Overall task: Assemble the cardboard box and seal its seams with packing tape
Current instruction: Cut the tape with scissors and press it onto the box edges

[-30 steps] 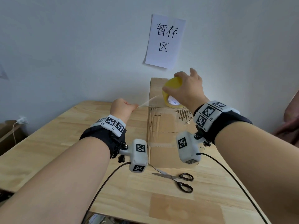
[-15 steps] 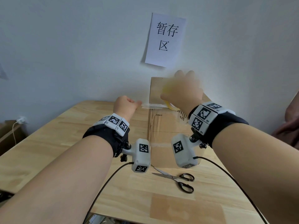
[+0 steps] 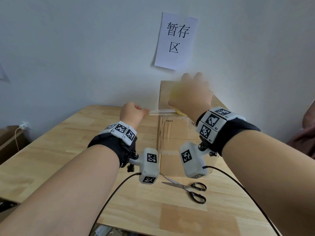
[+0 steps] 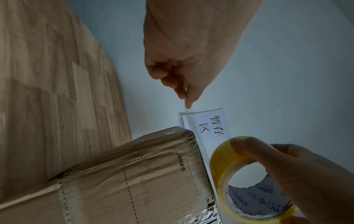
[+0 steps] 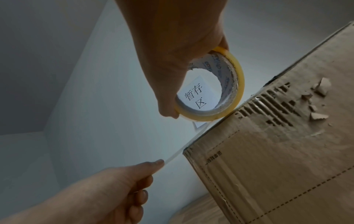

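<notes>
A brown cardboard box [image 3: 177,133] stands upright on the wooden table [image 3: 68,150], its far flap raised against the wall. My right hand [image 3: 190,97] grips a yellow roll of clear packing tape [image 5: 229,84] at the box's top near edge. My left hand [image 3: 134,113] pinches the free end of the tape strip [image 3: 162,112], just left of the box's top corner. The strip [image 5: 201,145] runs taut from the roll to my left fingertips [image 4: 186,97]. The box face [image 4: 134,181] shows dashed print lines and torn paper.
Black-handled scissors [image 3: 190,188] lie on the table in front of the box. A white paper sign [image 3: 177,40] with characters hangs on the wall above the box. Cables [image 3: 109,198] run from both wrist cameras. A low box [image 3: 10,142] sits at far left.
My right hand has brought the roll down to the box's top edge. The strip now lies level rather than sloping up. My left hand has shifted slightly right, toward the box.
</notes>
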Demonstrator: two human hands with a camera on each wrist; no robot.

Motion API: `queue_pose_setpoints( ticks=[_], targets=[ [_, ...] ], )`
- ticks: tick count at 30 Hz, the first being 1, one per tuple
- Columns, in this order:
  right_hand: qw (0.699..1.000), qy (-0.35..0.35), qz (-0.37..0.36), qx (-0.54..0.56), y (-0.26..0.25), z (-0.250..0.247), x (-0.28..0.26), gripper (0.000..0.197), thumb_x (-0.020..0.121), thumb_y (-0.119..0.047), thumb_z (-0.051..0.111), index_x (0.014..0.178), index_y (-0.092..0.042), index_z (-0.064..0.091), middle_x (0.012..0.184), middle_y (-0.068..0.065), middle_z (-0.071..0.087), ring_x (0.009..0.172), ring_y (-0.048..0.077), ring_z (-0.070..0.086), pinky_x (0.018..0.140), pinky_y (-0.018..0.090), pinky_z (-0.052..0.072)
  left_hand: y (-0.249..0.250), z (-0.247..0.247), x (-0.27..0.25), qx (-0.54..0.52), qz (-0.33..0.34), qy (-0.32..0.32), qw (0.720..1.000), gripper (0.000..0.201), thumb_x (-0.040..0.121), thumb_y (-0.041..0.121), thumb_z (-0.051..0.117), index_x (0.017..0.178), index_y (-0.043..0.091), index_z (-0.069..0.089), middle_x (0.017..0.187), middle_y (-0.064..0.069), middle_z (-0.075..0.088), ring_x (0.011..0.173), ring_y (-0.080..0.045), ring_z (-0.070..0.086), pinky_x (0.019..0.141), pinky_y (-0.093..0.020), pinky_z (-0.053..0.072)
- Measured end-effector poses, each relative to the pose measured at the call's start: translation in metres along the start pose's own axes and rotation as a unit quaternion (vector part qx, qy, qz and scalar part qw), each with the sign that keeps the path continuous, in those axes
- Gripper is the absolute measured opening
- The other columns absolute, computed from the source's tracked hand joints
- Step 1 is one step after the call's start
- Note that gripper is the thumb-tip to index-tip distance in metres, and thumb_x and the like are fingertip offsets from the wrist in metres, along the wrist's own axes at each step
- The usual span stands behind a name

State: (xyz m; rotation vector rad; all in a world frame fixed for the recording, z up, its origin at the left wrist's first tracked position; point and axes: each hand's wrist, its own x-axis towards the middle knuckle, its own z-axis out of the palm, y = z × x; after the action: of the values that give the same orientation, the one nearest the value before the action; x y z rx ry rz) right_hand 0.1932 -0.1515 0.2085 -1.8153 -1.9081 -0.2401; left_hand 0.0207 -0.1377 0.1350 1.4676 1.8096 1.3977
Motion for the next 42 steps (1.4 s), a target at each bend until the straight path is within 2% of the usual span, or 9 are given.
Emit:
queue_pose_setpoints(
  ticks=[12, 20, 25, 28, 30, 33, 35, 39, 42],
  targets=[
    [1.0, 0.006, -0.003, -0.009, -0.001, 0.001, 0.002, 0.07, 0.068, -0.045, 0.071, 0.124, -0.017, 0.039, 0.12, 0.01, 0.036, 0.104, 0.035, 0.044, 0.075, 0.041, 0.037, 0.0, 0.002, 0.002, 0.0, -0.01, 0.015, 1.0, 0.027, 0.079, 0.024, 0.07, 0.064, 0.014, 0.05, 0.065, 0.001, 0.052, 0.059, -0.017, 0.047, 0.053, -0.024, 0.034],
    [0.999, 0.002, -0.025, -0.031, -0.002, 0.006, -0.001, 0.07, 0.07, -0.046, 0.07, 0.125, -0.017, 0.039, 0.121, 0.01, 0.036, 0.103, 0.034, 0.044, 0.079, 0.041, 0.038, -0.009, 0.009, -0.006, -0.025, -0.066, -0.01, 0.997, 0.031, 0.081, 0.025, 0.07, 0.062, 0.014, 0.047, 0.07, -0.004, 0.055, 0.061, -0.02, 0.045, 0.056, -0.025, 0.034],
    [0.999, -0.011, -0.035, -0.035, -0.001, 0.004, 0.002, 0.068, 0.072, -0.049, 0.069, 0.127, -0.021, 0.04, 0.123, 0.009, 0.035, 0.106, 0.035, 0.044, 0.083, 0.043, 0.041, -0.006, 0.012, -0.019, -0.044, -0.12, -0.072, 0.989, 0.026, 0.084, 0.024, 0.067, 0.068, 0.011, 0.051, 0.061, 0.001, 0.047, 0.055, -0.014, 0.042, 0.055, -0.025, 0.036],
    [0.998, -0.024, -0.043, -0.038, 0.002, 0.003, 0.003, 0.072, 0.073, -0.061, 0.064, 0.132, -0.028, 0.041, 0.127, 0.008, 0.036, 0.111, 0.035, 0.043, 0.085, 0.044, 0.043, -0.007, 0.018, -0.025, -0.025, -0.131, -0.136, 0.982, 0.022, 0.089, 0.024, 0.059, 0.074, 0.009, 0.057, 0.07, -0.004, 0.051, 0.052, -0.013, 0.039, 0.05, -0.022, 0.032],
    [0.999, -0.021, -0.039, -0.01, 0.005, 0.001, 0.003, 0.069, 0.077, -0.065, 0.056, 0.135, -0.03, 0.041, 0.129, 0.007, 0.04, 0.115, 0.035, 0.042, 0.086, 0.044, 0.044, -0.006, 0.021, -0.027, -0.032, -0.139, -0.153, 0.978, 0.02, 0.089, 0.022, 0.056, 0.075, 0.008, 0.057, 0.074, -0.004, 0.052, 0.055, -0.013, 0.04, 0.051, -0.022, 0.032],
    [0.998, -0.009, -0.024, 0.06, 0.015, 0.0, 0.004, 0.064, 0.084, -0.053, 0.05, 0.142, -0.028, 0.034, 0.13, 0.007, 0.046, 0.119, 0.034, 0.041, 0.083, 0.042, 0.041, -0.005, 0.026, -0.03, -0.054, -0.162, -0.151, 0.974, 0.021, 0.09, 0.021, 0.055, 0.072, 0.01, 0.053, 0.069, -0.002, 0.048, 0.054, -0.013, 0.039, 0.049, -0.022, 0.034],
    [0.994, 0.004, -0.004, 0.109, 0.024, 0.001, 0.003, 0.074, 0.082, -0.056, 0.055, 0.143, -0.025, 0.028, 0.128, 0.006, 0.048, 0.12, 0.032, 0.042, 0.082, 0.04, 0.04, -0.005, 0.028, -0.031, -0.07, -0.19, -0.142, 0.969, 0.022, 0.091, 0.022, 0.055, 0.073, 0.01, 0.052, 0.066, -0.001, 0.045, 0.052, -0.012, 0.036, 0.047, -0.021, 0.032],
    [0.972, 0.003, 0.024, 0.235, 0.039, 0.008, 0.002, 0.085, 0.071, -0.069, 0.064, 0.133, -0.02, 0.034, 0.113, 0.003, 0.05, 0.111, 0.024, 0.049, 0.084, 0.038, 0.046, -0.003, 0.033, -0.035, -0.142, -0.253, -0.119, 0.95, 0.024, 0.092, 0.022, 0.057, 0.072, 0.01, 0.052, 0.067, 0.001, 0.046, 0.054, -0.01, 0.036, 0.049, -0.019, 0.031],
    [0.955, 0.003, 0.011, 0.297, 0.049, 0.015, 0.003, 0.091, 0.069, -0.07, 0.066, 0.138, -0.021, 0.032, 0.122, 0.005, 0.051, 0.114, 0.021, 0.049, 0.085, 0.031, 0.042, -0.006, 0.038, -0.037, -0.173, -0.279, -0.136, 0.935, 0.026, 0.091, 0.022, 0.057, 0.069, 0.012, 0.049, 0.065, 0.001, 0.045, 0.053, -0.009, 0.035, 0.05, -0.019, 0.029]
  ],
)
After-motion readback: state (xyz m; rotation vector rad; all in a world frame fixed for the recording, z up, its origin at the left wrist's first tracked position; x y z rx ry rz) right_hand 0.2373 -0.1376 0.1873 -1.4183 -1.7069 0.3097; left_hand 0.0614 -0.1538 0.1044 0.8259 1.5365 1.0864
